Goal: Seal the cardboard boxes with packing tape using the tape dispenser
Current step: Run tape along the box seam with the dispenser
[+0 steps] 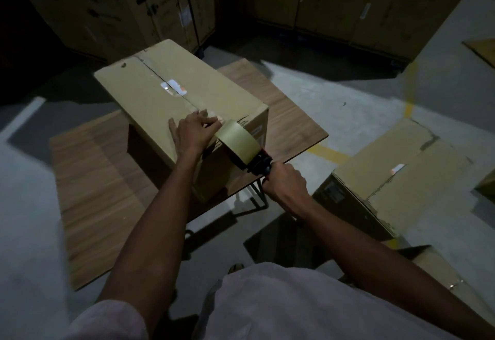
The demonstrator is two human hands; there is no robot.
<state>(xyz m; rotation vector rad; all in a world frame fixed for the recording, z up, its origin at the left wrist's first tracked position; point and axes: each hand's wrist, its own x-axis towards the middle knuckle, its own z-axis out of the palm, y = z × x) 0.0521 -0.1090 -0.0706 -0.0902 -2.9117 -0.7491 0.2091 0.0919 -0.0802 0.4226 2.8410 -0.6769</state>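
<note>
Cardboard box (171, 98) sits on a low wood-grain table (107, 184), centre of my view, long axis running from 11 o'clock down to 5 o'clock. Top flaps are closed, with the seam along the middle; glossy tape strip (174, 86) is already over part of it, catching light. Small hole in the top near the far left corner.

Left hand (192, 132) lies flat on the box top at the near end, fingers straight and spread, pressing down right beside the tape roll. Right hand (285, 183) is clenched round the handle of the tape dispenser (255, 163), at 4 o'clock from the box. Dispenser body is black and red; its tan tape roll (235, 138) touches the box's near top edge, by the seam end.

I see a second cardboard box (396, 179) on the grey floor (348, 104) at 3 o'clock, flaps closed, small label on the seam. Tall printed cartons (120, 5) stand along the back from 10 to 2 o'clock. Yellow floor line (408, 104) passes between the table and the second box. Light shirt (281, 307) fills the bottom of the frame. Dim lighting overall, carton print not readable.
</note>
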